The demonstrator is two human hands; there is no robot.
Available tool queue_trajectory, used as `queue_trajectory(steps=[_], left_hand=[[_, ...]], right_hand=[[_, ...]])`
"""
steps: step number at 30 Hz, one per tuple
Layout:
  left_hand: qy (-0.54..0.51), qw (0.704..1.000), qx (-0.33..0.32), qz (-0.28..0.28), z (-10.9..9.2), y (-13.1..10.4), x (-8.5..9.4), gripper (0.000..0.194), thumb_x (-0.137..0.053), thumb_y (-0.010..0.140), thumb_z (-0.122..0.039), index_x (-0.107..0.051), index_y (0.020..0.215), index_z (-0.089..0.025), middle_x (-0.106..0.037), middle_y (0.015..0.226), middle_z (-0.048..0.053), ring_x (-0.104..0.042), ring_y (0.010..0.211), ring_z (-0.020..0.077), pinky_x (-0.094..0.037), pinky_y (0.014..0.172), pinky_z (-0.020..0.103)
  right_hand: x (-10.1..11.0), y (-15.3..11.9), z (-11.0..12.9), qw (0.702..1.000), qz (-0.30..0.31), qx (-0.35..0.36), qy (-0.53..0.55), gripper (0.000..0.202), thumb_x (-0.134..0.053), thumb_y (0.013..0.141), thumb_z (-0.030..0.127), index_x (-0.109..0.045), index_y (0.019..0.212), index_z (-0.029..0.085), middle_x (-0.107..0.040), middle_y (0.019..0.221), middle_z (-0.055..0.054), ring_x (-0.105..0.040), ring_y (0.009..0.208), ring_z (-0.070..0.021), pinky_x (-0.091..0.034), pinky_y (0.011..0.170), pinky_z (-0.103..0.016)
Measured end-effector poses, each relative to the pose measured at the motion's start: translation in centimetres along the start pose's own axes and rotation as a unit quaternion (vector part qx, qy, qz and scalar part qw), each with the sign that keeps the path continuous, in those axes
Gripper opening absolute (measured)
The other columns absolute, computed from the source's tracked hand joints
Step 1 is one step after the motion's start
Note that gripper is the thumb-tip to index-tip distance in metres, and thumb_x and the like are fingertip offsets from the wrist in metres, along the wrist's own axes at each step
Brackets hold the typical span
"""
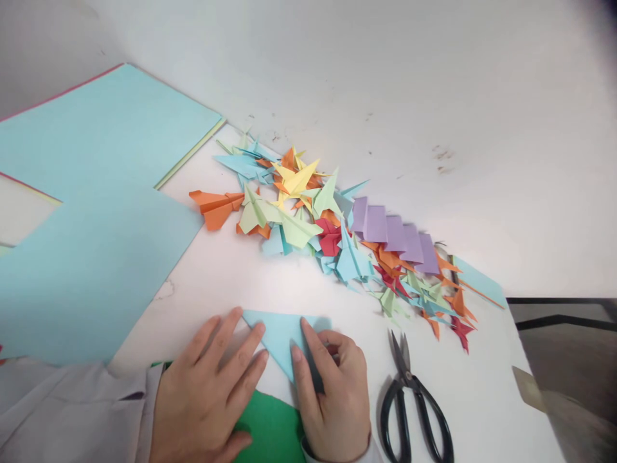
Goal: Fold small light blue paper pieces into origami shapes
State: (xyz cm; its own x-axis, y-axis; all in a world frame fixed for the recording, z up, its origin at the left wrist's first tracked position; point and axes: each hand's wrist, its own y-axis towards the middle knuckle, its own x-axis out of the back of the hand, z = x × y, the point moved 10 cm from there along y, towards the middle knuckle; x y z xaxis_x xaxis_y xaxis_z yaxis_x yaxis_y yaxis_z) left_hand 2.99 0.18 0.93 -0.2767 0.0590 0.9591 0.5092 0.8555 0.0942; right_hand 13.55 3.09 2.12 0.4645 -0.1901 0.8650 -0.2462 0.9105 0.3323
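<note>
A light blue sheet of paper, folded into a triangle, lies on the white table between my hands. My left hand rests flat with its fingers apart, and its fingertips touch the paper's left corner and slanting edge. My right hand grips the right part of the paper, thumb and forefinger on top and the other fingers curled. That hand hides the paper's right side. Black-handled scissors lie to the right, points away from me and slightly apart. Beneath my hands shows a green sheet.
Large light blue sheets are stacked at the left. Folded paper planes and stars in several colours pile up along the wall. A pleated purple paper strip lies on the pile. The table's edge runs down the right side.
</note>
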Motion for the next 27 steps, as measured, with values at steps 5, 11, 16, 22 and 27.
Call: queue_trajectory(steps=[5, 11, 16, 22, 27], left_hand=[[0.0, 1.0, -0.002, -0.005, -0.01, 0.0, 0.14, 0.057, -0.051, 0.069, -0.056, -0.055, 0.114, -0.021, -0.037, 0.137, 0.007, -0.02, 0.128, 0.0355, -0.012, 0.101, 0.05], [0.007, 0.999, -0.026, -0.024, -0.62, -0.37, 0.04, 0.055, -0.056, 0.068, -0.051, -0.055, 0.112, -0.018, -0.038, 0.136, 0.01, -0.021, 0.128, 0.0331, -0.013, 0.102, 0.047], [0.011, 1.0, -0.021, -0.01, -0.62, -0.47, -0.45, 0.056, -0.057, 0.066, -0.053, -0.055, 0.112, -0.021, -0.037, 0.136, 0.009, -0.023, 0.127, 0.0348, -0.014, 0.102, 0.047], [0.003, 1.0, -0.013, 0.001, -0.46, -0.33, -0.42, 0.056, -0.055, 0.067, -0.055, -0.055, 0.112, -0.022, -0.038, 0.135, 0.008, -0.022, 0.127, 0.0353, -0.014, 0.102, 0.049], [-0.005, 1.0, -0.013, 0.01, -0.43, -0.23, -0.33, 0.056, -0.056, 0.067, -0.055, -0.054, 0.113, -0.022, -0.039, 0.135, 0.007, -0.021, 0.127, 0.0358, -0.014, 0.101, 0.05]], right_hand=[[-0.04, -0.05, -0.04, 1.0, 0.001, -0.002, 0.0, 0.035, -0.051, 0.08, 0.02, -0.052, 0.114, 0.012, -0.045, 0.086, -0.009, -0.043, 0.074, -0.019, -0.041, 0.061, -0.036], [-0.02, -0.02, 0.03, 1.0, -0.002, 0.0, -0.001, 0.035, -0.05, 0.08, 0.02, -0.052, 0.114, 0.013, -0.045, 0.085, -0.009, -0.043, 0.075, -0.0191, -0.041, 0.062, -0.036], [-0.07, -0.05, -0.04, 1.0, -0.001, 0.002, 0.001, 0.036, -0.05, 0.08, 0.022, -0.052, 0.115, 0.015, -0.045, 0.086, -0.009, -0.044, 0.075, -0.019, -0.042, 0.063, -0.036], [-0.04, -0.02, -0.03, 1.0, -0.003, 0.004, 0.004, 0.036, -0.051, 0.08, 0.021, -0.051, 0.115, 0.015, -0.045, 0.086, -0.009, -0.044, 0.074, -0.0191, -0.042, 0.063, -0.037], [0.0, 0.01, 0.0, 1.0, -0.001, 0.005, 0.004, 0.036, -0.051, 0.08, 0.021, -0.052, 0.115, 0.014, -0.045, 0.086, -0.009, -0.044, 0.075, -0.0194, -0.042, 0.063, -0.037]])
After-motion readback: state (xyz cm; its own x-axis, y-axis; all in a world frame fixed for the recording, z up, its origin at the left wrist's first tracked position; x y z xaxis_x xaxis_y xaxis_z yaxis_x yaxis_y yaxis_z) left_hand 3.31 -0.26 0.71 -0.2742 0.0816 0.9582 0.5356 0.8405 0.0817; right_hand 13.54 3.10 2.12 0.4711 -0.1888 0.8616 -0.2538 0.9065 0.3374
